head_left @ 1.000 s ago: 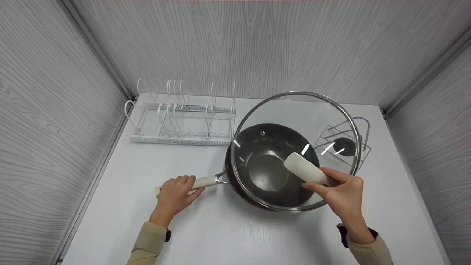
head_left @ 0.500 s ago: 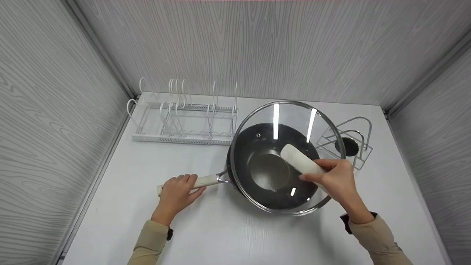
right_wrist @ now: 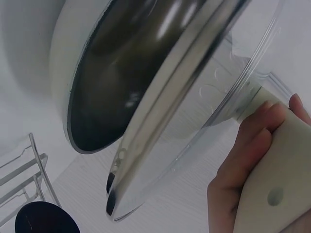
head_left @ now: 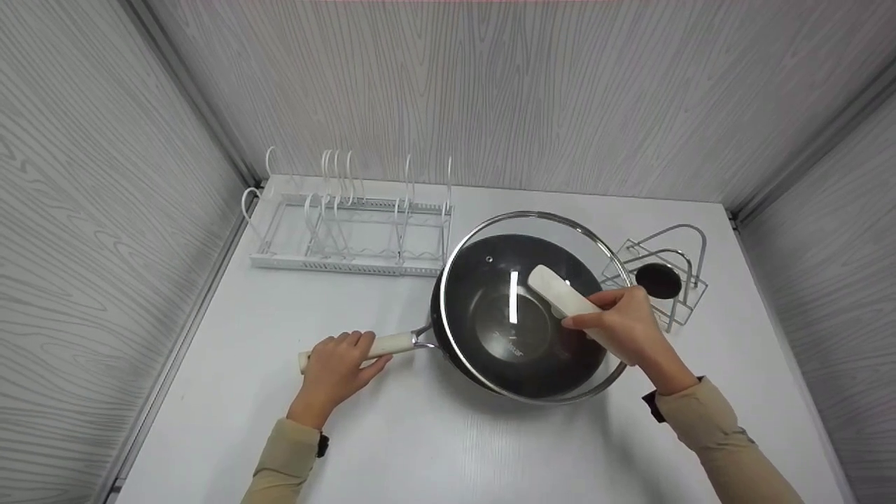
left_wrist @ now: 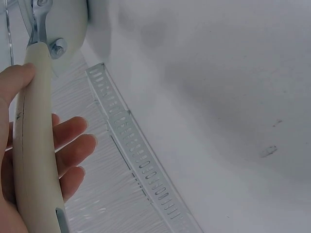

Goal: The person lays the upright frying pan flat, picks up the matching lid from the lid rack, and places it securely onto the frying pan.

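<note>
A deep wok [head_left: 438, 325], dark inside and pale outside, stands on the white table. My left hand [head_left: 337, 367] grips its cream handle [head_left: 395, 344]; in the left wrist view the thumb lies along the handle [left_wrist: 36, 131] and the other fingers curl beneath. Over the wok is a clear glass lid [head_left: 528, 217] with a metal rim. My right hand [head_left: 623, 325] holds the lid by its cream upright knob [head_left: 560, 290]. In the right wrist view the lid [right_wrist: 167, 92] is tilted, with a gap between its rim and the wok's [right_wrist: 80, 145] on the near side shown.
A white wire dish rack [head_left: 329, 264] with upright loops stands at the back left. At the right is a grey wire stand [head_left: 693, 308] bearing a dark round piece [head_left: 658, 281]. Wood-patterned walls [head_left: 455, 98] enclose the table on three sides.
My right hand has brought the lid down and to the left, closer over the wok. The left hand keeps its hold on the handle, and the wok has hardly moved.
</note>
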`<state>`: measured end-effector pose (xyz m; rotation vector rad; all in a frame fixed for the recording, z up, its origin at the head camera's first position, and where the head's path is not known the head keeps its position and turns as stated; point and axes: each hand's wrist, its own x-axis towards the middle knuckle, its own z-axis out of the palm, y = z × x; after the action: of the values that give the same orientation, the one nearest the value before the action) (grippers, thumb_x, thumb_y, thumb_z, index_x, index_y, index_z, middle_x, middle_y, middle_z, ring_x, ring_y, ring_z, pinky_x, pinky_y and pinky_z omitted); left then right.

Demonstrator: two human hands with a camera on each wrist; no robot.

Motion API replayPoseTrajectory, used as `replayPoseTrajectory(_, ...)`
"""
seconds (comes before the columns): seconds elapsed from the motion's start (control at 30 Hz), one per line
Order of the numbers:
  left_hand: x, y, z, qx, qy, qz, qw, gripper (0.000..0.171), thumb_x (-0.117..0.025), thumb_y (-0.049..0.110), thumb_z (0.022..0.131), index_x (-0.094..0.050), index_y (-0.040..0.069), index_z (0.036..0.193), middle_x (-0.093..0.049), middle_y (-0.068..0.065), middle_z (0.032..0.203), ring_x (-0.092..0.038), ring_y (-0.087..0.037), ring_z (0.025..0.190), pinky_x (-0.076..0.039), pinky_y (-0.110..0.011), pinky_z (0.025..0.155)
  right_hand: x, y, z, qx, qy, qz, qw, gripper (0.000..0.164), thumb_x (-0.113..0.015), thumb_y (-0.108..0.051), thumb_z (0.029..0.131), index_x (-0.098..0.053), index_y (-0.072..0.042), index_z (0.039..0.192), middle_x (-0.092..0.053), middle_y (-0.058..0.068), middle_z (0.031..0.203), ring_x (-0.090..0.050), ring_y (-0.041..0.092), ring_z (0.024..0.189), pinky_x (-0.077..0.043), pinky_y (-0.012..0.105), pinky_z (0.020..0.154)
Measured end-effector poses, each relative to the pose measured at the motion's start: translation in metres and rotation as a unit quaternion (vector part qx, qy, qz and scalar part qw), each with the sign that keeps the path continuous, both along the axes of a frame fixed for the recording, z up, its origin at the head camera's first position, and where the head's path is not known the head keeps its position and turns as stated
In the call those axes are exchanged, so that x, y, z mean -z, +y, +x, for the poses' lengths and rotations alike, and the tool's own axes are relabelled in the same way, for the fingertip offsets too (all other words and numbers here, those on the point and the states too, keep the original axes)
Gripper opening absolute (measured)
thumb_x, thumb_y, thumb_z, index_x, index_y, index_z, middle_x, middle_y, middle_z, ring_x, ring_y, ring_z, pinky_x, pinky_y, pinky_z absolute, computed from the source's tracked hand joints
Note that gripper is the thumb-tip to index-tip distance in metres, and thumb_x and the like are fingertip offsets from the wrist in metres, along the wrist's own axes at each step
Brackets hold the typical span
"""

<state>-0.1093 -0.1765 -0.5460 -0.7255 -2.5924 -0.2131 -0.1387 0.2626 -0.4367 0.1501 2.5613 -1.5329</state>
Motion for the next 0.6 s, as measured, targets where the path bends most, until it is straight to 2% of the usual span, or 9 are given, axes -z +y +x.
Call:
replayPoseTrajectory(0.23, 0.001, 0.000, -0.001, -0.002, 0.001, -0.003, 1.0000, 0.040, -0.080, 0.040, 0.082, -0.062, 0.005, 0.092, -0.061, -0.004, 0.071, -0.052, -0.016, 0.055, -0.046, -0.031, 0.045, 0.010, -0.002, -0.013, 0.002, -0.020, 0.034, 0.999, 0.044, -0.092, -0.026, 0.066, -0.076, 0.002, 0.097, -0.067, 0.018, 0.098, -0.059, 0.025, 0.082, -0.055, 0.029, 0.065)
replayPoseTrajectory(0.47, 0.002, -0.001, -0.002, 0.003, 0.015, 0.004, 0.9999, 0.040, -0.081, 0.040, 0.081, -0.061, 0.006, 0.089, -0.061, -0.003, 0.068, -0.055, -0.017, 0.053, -0.047, -0.032, 0.044, 0.024, -0.006, -0.018, 0.007, -0.043, 0.018, 0.999, 0.043, -0.092, -0.022, 0.065, -0.076, 0.004, 0.095, -0.065, 0.019, 0.097, -0.063, 0.020, 0.069, -0.055, 0.028, 0.059)
replayPoseTrajectory(0.6, 0.002, -0.001, -0.002, 0.000, 0.016, 0.003, 0.9999, 0.041, -0.081, 0.041, 0.081, -0.060, 0.007, 0.089, -0.060, -0.004, 0.068, -0.054, -0.018, 0.053, -0.046, -0.032, 0.044, 0.031, -0.009, -0.019, 0.012, -0.046, 0.015, 0.999, 0.042, -0.092, -0.020, 0.065, -0.075, 0.005, 0.093, -0.063, 0.019, 0.100, -0.064, 0.020, 0.069, -0.056, 0.029, 0.059)
